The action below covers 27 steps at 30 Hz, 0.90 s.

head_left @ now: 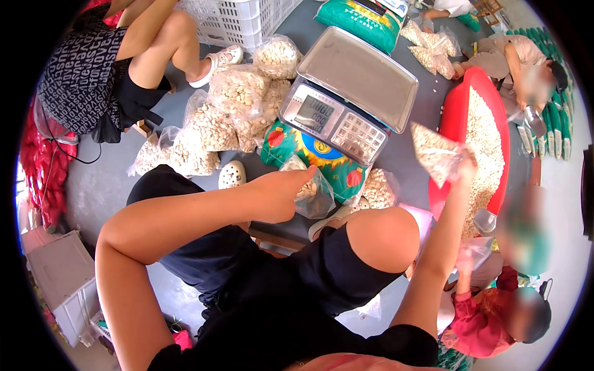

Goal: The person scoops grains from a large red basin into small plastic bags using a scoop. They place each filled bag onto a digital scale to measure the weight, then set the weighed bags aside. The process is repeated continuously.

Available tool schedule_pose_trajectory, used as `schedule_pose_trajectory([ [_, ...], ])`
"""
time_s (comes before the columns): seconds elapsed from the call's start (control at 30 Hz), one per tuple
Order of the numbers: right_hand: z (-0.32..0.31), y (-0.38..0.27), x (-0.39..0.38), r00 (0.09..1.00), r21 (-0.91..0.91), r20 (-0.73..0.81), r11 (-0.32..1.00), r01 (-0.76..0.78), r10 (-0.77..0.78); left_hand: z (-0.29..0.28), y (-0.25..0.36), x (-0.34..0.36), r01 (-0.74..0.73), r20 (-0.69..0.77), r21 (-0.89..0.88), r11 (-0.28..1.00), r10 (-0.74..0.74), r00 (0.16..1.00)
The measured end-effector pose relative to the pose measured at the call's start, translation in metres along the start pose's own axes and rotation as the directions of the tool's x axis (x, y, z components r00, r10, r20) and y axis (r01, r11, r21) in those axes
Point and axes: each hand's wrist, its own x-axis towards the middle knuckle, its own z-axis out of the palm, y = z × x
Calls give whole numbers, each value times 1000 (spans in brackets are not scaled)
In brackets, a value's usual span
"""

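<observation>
My left hand [291, 195] grips a clear plastic bag [312, 188] with pale seeds in it, just below the scale. My right hand [463, 167] holds up a small clear bag of pale seeds [436, 151] beside a red tub [442, 117] of similar seeds. A silver scale [331, 130] sits on a green printed sack [281, 145], and several filled clear bags [207, 130] are piled to its left.
A person [83, 77] sits at upper left near a white crate [229, 18]. Co-workers in beige [498, 55] and red [470, 321] are at right, with green packages [557, 130]. Red packages [43, 173] and a grey box [59, 278] lie at left.
</observation>
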Motion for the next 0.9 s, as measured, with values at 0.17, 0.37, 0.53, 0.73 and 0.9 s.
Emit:
schedule_pose_trajectory([
  [0.17,91,-124,-22,973,124,99,973,195,-207,-3,10,-10,9,23,20,1000,-10,1000],
  [0.37,184,-141,31,894,-4,356,957,291,-270,5,6,-14,-44,-43,64,997,46,998],
  [0.53,241,-39,33,914,-204,356,938,281,-196,16,-3,-8,-122,-48,96,988,127,991],
  [0.73,267,-27,-24,948,-156,318,986,52,1,15,1,2,-160,-16,155,975,164,986],
  [0.9,241,-51,-18,742,-502,514,550,667,-430,15,2,13,-177,11,207,962,179,984],
])
